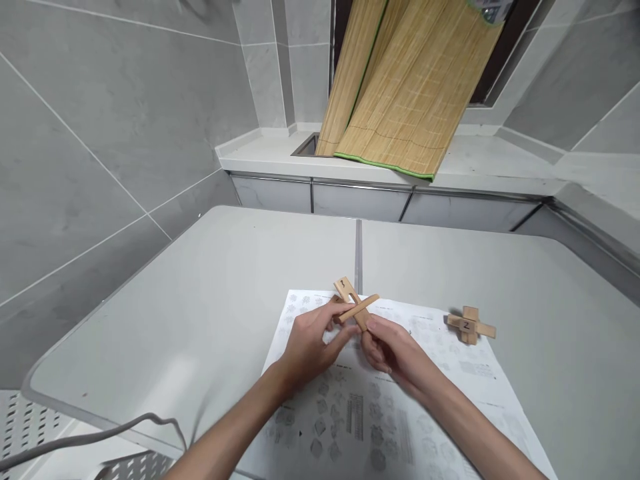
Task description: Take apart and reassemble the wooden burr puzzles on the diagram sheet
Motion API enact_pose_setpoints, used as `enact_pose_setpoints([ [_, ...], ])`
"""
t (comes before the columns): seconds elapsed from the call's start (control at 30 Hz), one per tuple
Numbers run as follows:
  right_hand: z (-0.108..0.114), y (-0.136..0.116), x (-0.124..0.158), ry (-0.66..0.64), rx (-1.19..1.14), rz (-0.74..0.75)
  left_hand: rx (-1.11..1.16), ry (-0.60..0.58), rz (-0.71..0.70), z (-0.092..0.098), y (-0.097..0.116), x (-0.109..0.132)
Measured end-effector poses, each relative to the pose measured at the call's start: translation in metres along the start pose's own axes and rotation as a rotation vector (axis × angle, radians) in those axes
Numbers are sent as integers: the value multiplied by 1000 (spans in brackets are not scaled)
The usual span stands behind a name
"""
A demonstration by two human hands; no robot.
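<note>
- Biggest thing here is the pale table (200, 287), with a seam down the middle.
- Then a bamboo mat (400, 87), draped over the ledge behind it.
- Next, a big printed sheet (465, 393) full of little diagrams, lying on the table under both hands.
- Left hand (313, 337): looks like fingers and thumb are pinching a thin wooden stick. Right hand (393, 343): thumb and fingers clamped on the near end of a slotted wooden piece.
- Off to the right, at the sheet's edge, sits a cross-shaped wooden block (470, 325) marked with a "2" or a "Z". Neither hand is on it.
- The slotted piece (361, 320) is held above the sheet, tilted, with a dark mark at its far end.
- Smallest: the thin stick (367, 304), lying across the slotted piece. Can't tell if it's in the slot or just over it.
- My read: the step in hand is lining up these two pieces. Next move calls for a steady right grip and small left-finger turns, imo.
</note>
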State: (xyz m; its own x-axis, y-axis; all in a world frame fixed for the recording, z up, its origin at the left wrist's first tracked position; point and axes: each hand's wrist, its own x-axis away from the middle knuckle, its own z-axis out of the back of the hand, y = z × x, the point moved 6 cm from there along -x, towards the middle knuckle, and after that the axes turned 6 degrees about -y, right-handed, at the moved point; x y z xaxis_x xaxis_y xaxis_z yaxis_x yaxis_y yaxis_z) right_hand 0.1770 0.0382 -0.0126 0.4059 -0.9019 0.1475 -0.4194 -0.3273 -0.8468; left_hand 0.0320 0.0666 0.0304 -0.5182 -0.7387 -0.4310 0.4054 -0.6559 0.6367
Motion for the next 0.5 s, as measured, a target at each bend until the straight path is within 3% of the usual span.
enact_pose_setpoints([
  [0.13,-2,0,1,-66,-124,30,-119,52,-199,2,12,3],
  [0.23,-2,-3,1,-76,-201,59,-159,92,-235,3,13,6],
  [0.3,0,-6,1,-67,-247,75,-62,128,-145,6,7,6],
  [0.4,5,-9,3,-45,-265,76,206,146,109,6,-7,5],
  [0.5,6,-5,5,-52,-225,35,451,2,260,-2,-8,0],
])
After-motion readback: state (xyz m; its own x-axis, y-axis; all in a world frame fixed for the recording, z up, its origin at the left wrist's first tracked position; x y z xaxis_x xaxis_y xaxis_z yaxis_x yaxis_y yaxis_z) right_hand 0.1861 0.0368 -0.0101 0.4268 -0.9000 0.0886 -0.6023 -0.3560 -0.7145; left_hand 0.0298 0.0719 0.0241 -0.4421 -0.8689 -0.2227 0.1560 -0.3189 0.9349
